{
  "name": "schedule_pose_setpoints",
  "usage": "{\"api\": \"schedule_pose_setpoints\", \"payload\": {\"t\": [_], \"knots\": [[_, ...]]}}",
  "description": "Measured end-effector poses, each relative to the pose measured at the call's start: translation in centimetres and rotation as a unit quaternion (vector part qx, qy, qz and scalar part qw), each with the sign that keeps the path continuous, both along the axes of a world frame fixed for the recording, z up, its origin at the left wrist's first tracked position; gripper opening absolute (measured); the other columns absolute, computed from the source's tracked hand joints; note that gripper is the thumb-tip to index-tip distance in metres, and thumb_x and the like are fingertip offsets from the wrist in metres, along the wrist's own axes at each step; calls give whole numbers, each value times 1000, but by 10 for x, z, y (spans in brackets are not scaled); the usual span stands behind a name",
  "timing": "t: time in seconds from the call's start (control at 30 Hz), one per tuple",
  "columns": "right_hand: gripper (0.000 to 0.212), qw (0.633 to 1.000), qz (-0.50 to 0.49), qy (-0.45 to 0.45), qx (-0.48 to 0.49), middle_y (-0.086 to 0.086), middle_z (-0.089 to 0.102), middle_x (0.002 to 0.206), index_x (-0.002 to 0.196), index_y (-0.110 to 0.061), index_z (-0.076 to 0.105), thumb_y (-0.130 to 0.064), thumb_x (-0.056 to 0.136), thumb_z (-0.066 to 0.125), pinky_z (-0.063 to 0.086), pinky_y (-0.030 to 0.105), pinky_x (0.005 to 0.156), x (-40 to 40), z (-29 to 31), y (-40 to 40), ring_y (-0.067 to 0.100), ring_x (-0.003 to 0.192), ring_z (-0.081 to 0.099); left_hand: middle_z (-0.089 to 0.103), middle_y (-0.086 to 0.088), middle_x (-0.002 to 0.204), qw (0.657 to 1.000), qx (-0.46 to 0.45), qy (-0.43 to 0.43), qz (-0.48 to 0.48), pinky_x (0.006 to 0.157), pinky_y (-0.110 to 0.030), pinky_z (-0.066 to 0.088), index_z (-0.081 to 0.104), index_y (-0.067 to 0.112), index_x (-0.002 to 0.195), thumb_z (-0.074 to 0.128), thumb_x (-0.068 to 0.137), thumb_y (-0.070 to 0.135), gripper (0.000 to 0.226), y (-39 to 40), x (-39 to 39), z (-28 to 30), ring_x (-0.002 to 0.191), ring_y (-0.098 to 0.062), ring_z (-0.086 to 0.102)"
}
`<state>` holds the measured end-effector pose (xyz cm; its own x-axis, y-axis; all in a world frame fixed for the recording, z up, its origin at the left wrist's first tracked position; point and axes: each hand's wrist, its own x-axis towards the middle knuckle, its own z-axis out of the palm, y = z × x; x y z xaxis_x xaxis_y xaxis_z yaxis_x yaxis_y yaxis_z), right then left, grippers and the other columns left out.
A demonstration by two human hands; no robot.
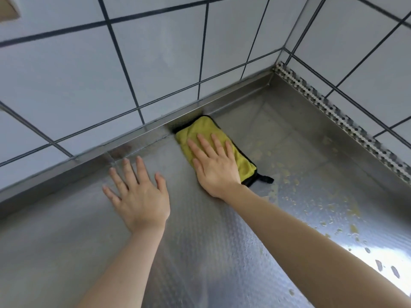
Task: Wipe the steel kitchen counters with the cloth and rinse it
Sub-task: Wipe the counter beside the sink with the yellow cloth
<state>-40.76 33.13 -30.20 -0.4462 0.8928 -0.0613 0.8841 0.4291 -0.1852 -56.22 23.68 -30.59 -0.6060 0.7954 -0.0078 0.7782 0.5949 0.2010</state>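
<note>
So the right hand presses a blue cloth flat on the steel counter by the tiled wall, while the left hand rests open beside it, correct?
Not quite: the cloth is yellow with a black edge, not blue, as the head view shows. The rest stands: the right hand presses it flat on the steel counter by the tiled wall, and the left hand rests open beside it.

The surface [200,252] is bare steel along its near and left parts, so a hand can pass there freely. At the far edge a raised steel lip [133,138] under the tiled wall [89,85] blocks the way; at the right edge a perforated strip [338,112] does the same, closing the far right corner
</note>
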Motion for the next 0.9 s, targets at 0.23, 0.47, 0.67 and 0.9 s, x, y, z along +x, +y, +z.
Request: {"api": "schedule_pose_setpoints", "payload": {"t": [0.23,0.47,0.67,0.9], "knots": [[53,998,59,-23,7,-9,13,163,153,-42,12,-50,101,10,1,47,121,43,3,65,19,151,7,20,-6,161,1000,-5,5,-1,117,-58,7,26,23,152,28,98,46,59,0,0,3,148,-33,9],[59,993,-114,-26,12,-4,9,164,155,-32,13,-52,99,9,5,47,122,109,3,159,20,151,5,24,-8,159,1000,3,12,2,116,-59,10,30,20,151,33,98,42,58,1,1,4,147,-35,12],[60,974,-228,-9,-7,-3,7,165,155,-33,12,-52,98,10,4,46,121,144,3,182,21,151,5,24,-9,159,1000,8,15,3,115,-59,10,31,19,150,33,98,41,57,1,1,3,147,-36,13],[60,957,-290,-18,-30,-3,1,165,155,-36,6,-52,98,11,-1,50,121,139,2,134,25,151,-2,25,-8,159,1000,6,16,0,115,-60,10,31,20,150,33,98,43,57,2,0,0,147,-36,13]]}}
